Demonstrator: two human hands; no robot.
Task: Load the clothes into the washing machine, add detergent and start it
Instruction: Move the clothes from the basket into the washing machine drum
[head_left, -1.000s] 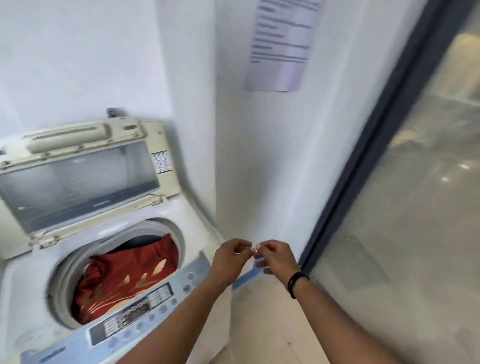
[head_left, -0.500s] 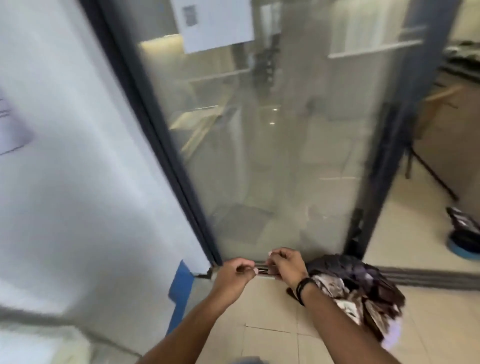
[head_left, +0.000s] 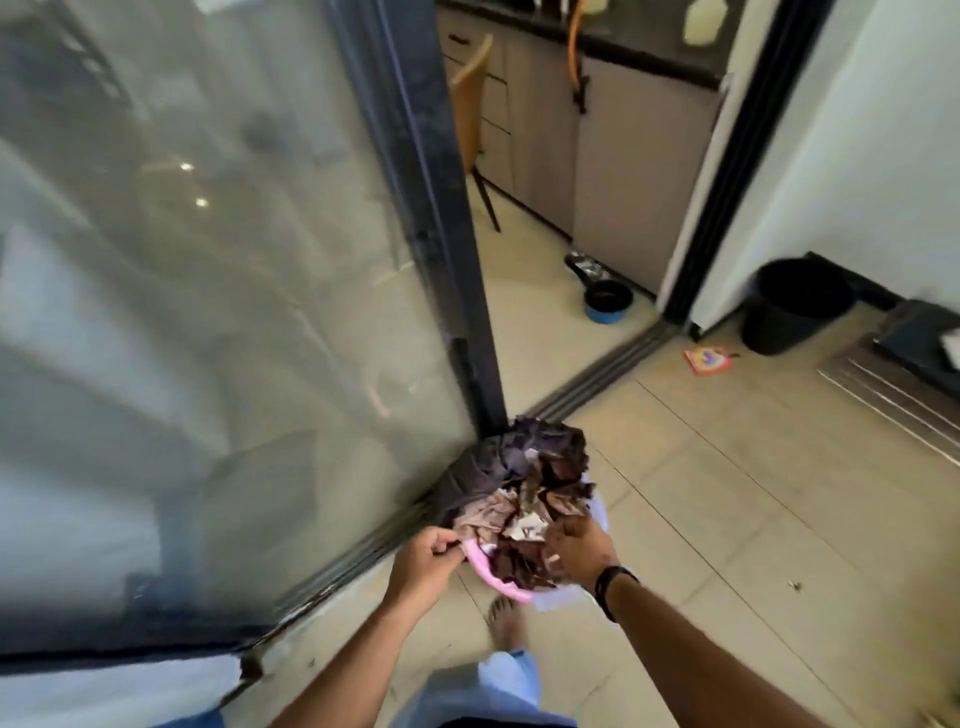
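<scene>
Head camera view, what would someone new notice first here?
Probably the heap of dark clothes in a pink basket on the floor by the glass sliding door. Both hands reach into it: the left hand pinches cloth at the pile's left edge, the right hand rests on top.

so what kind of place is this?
Likely a home utility balcony off a kitchen: a dark-framed sliding glass door, grey kitchen cabinets beyond, and a pink laundry basket piled with dark clothes.
</scene>
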